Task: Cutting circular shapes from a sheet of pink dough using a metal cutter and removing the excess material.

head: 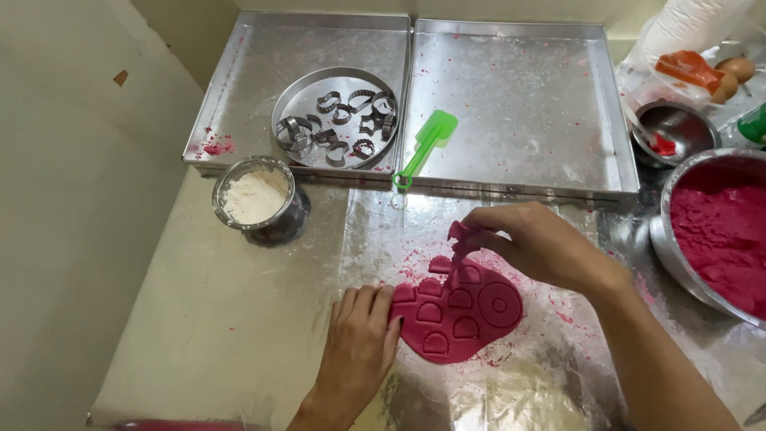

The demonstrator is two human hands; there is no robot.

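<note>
The left hand (357, 345) lies flat, fingers spread, on the left edge of the pink dough sheet (459, 307), apparently steadying it on the foil. The right hand (533, 243) pinches a strip of dough trim (459, 235), lifted clear of the cut shapes. The sheet's long axis runs left to right, toward the bowl of pink dough (716, 231).

Sheet of pink dough (459, 315), rolled flat, lying on the foil-covered table at lower centre of the frame; its surface bears several stamped half-round outlines and one ring. Small pink dough piece (460, 234), lifted clear just above the sheet's upper edge, pinched between fingertips.
</note>
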